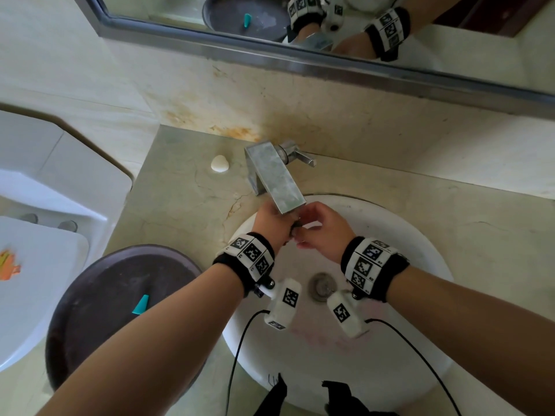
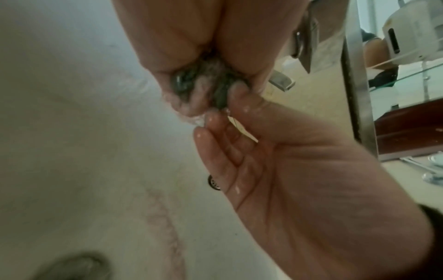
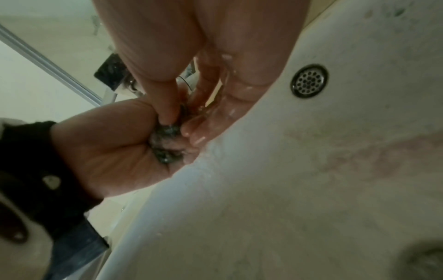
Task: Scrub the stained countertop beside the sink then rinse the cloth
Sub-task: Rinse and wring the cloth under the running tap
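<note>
Your left hand [image 1: 271, 223] was fisted around the small dark wadded cloth [image 3: 165, 144] right under the faucet spout [image 1: 277, 183], over the sink [image 1: 420, 235]. Your right hand [image 1: 322, 232] pinched the wad's exposed end, other fingers loosely extended, so the cloth sat between both hands, mostly in the left. Spout hid it from the head view; running water wasn't clearly visible, wad too bunched to show any long axis.
</note>
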Motion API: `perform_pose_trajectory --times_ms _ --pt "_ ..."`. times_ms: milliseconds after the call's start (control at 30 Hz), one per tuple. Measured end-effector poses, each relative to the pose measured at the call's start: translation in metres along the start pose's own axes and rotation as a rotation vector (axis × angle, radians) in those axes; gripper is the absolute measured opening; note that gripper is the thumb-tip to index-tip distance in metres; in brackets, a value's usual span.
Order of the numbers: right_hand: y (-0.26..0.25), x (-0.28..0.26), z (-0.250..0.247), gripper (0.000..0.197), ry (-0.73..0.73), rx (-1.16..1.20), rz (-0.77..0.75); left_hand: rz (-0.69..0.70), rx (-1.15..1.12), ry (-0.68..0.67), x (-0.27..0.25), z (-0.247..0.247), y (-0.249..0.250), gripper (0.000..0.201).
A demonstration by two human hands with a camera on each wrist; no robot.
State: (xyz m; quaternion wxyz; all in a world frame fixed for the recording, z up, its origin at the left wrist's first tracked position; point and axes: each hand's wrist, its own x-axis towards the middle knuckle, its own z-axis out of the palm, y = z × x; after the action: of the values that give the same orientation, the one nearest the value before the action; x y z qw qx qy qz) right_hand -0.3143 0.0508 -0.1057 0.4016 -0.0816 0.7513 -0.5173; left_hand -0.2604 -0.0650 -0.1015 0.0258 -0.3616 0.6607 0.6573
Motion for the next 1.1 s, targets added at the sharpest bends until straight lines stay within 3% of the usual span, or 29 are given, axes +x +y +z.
perform_pose_trajectory --times_ms 100,233,367,533,667,733,833,1000,1100 --pt "0.000 -0.002 0.002 0.036 -0.016 -0.075 -0.004 0.021 0.044 -0.025 -0.003 0.002 -0.001 0.033" --pt "-0.004 -0.002 0.004 0.068 -0.152 -0.050 0.092 0.038 0.033 -0.062 -0.012 0.002 0.006 0.023" --pt "-0.005 0.003 0.008 0.079 -0.182 -0.100 0.084 -0.093 -0.142 -0.081 -0.015 -0.001 0.006 0.014" --pt "-0.001 0.011 0.015 0.058 -0.103 -0.043 0.027 -0.108 -0.221 -0.123 -0.015 -0.018 -0.009 0.040" --pt "-0.001 0.014 0.024 0.034 -0.043 0.115 0.061 -0.001 0.030 0.020 -0.012 -0.028 -0.015 0.031" --pt "0.000 0.018 0.026 0.034 -0.021 0.169 0.098 0.023 0.046 0.054 -0.017 -0.030 -0.012 0.030" --pt "0.002 0.022 0.027 0.033 -0.112 0.258 0.134 0.023 0.032 0.078 -0.021 -0.034 -0.012 0.034" --pt "0.003 0.024 0.035 0.026 -0.092 0.008 0.136 0.027 0.074 0.076 -0.021 -0.034 -0.012 0.033" --pt "0.000 0.027 0.036 0.004 -0.041 -0.072 0.158 0.018 0.059 0.066 -0.022 -0.034 -0.008 0.031"
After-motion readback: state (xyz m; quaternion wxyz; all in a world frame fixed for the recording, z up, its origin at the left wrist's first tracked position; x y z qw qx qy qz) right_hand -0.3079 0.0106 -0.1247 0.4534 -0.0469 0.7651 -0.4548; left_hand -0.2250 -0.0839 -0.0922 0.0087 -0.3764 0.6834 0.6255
